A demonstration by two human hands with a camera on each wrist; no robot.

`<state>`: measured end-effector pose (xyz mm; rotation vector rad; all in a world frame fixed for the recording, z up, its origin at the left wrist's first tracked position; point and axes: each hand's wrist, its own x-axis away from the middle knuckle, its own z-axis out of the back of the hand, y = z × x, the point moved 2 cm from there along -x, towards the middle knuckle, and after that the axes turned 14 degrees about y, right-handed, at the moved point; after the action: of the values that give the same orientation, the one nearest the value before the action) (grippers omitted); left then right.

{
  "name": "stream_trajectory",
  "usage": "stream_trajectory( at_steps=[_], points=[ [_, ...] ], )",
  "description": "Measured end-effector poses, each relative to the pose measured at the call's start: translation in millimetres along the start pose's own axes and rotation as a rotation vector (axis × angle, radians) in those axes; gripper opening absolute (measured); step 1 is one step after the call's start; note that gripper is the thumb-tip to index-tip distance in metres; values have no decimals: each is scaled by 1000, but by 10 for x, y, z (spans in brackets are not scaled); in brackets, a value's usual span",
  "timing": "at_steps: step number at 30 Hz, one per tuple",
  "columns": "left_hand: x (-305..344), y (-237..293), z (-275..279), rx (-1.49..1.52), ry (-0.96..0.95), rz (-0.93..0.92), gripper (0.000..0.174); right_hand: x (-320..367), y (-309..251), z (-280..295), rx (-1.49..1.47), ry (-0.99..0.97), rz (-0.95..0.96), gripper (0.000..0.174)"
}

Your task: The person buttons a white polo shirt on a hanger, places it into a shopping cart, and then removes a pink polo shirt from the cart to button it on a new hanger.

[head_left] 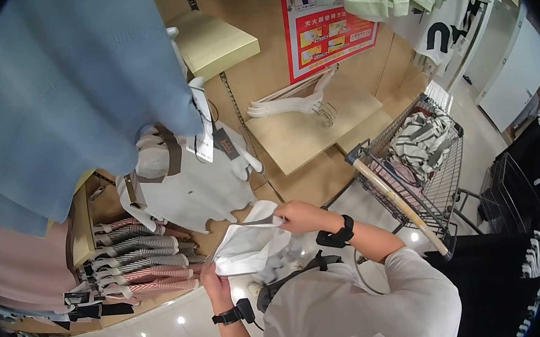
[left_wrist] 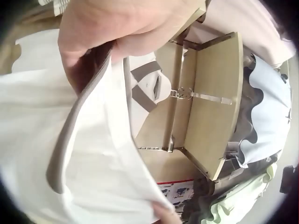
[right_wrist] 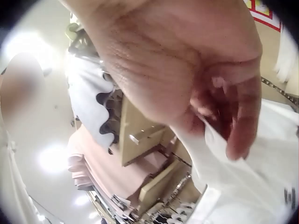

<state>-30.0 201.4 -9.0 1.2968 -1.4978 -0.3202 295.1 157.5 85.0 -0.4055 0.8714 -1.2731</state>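
A white shirt [head_left: 246,250] with a grey-brown trimmed edge is stretched between both hands in front of the body. My left hand [head_left: 212,281] grips its lower left edge. In the left wrist view, the fingers of that left hand [left_wrist: 126,25] curl round the cloth beside the grey-brown trim [left_wrist: 70,135]. The right hand [head_left: 303,217] holds the upper right part, higher than the left. Close up in the right wrist view, the right hand [right_wrist: 187,60] pinches the white cloth [right_wrist: 233,172] between thumb and fingers. Loose fabric hangs below and between the hands.
Pale wooden shelves [head_left: 318,124] line the wall, one bearing white hangers [head_left: 296,104]. White shirts [head_left: 187,190] hang just ahead, below blue garments [head_left: 77,90]. Striped folded clothes [head_left: 141,254] hang at the left. A shopping cart [head_left: 409,180] holding striped clothing stands to the right.
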Motion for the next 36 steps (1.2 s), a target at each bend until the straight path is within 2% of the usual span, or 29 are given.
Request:
stream_trajectory(
  at_steps=[1,2,3,4,6,8,9,10,12,14,15,16,17,18,19,20,22,24,26,31,33,34,36],
  points=[
    [105,102,-90,45,-32,-59,23,-7,166,0,-3,-4,7,25],
    [306,202,-247,44,-120,-61,25,-6,324,-33,57,-235,-64,27],
    [397,205,-257,49,-108,-64,25,6,502,-70,118,-469,-135,30],
    [462,204,-264,15,-98,-97,22,-8,751,-82,36,-523,-298,35],
    [520,174,-203,-141,-97,-179,12,-111,1643,-250,108,-482,-341,37],
    [633,191,-175,-170,-70,-195,10,-468,2006,133,116,-106,-367,37],
    [696,214,-176,-202,-57,-204,8,-740,2114,378,282,-87,-463,36],
    [751,244,-177,-168,-55,-172,9,-916,2230,591,361,33,-524,37],
    [855,355,-197,-184,-41,-223,9,-1270,2505,944,576,158,-494,35],
    [905,432,-148,-239,-16,-325,12,-1486,2827,1146,1048,275,-322,31],
    [919,452,-124,-229,-8,-346,12,-1586,2896,1271,1225,281,-352,34],
    [956,491,-77,-265,19,-382,13,-1684,3326,1366,1273,246,-321,35],
    [982,536,-51,-300,50,-417,15,-1706,3201,1539,935,385,-549,35],
    [1021,571,-31,-323,87,-387,13,-1736,3616,1573,1189,290,-483,37],
    [1066,619,-8,-318,104,-401,13,-1770,4082,1583,1229,252,-604,41],
    [1099,655,13,-386,129,-412,13,-1753,4123,1645,1249,137,-683,44],
    [1107,688,103,-475,160,-417,15,-1728,3999,1648,1321,43,-652,44],
    [1090,761,86,-505,140,-440,18,-1708,4058,1622,1358,27,-604,44],
    [1109,761,64,-528,128,-456,20,-1742,4105,1614,1282,110,-419,41],
    [1078,770,-44,-607,129,-406,17,-1820,4070,1615,1181,27,-373,38],
    [1068,779,-125,-627,129,-410,16,-1869,3978,1619,1163,33,-345,28],
    [1081,778,-143,-654,126,-411,15,-1850,3907,1626,1138,125,-238,19],
    [1060,756,-127,-652,107,-394,15,-1882,3882,1645,1130,86,-244,18]
  ],
)
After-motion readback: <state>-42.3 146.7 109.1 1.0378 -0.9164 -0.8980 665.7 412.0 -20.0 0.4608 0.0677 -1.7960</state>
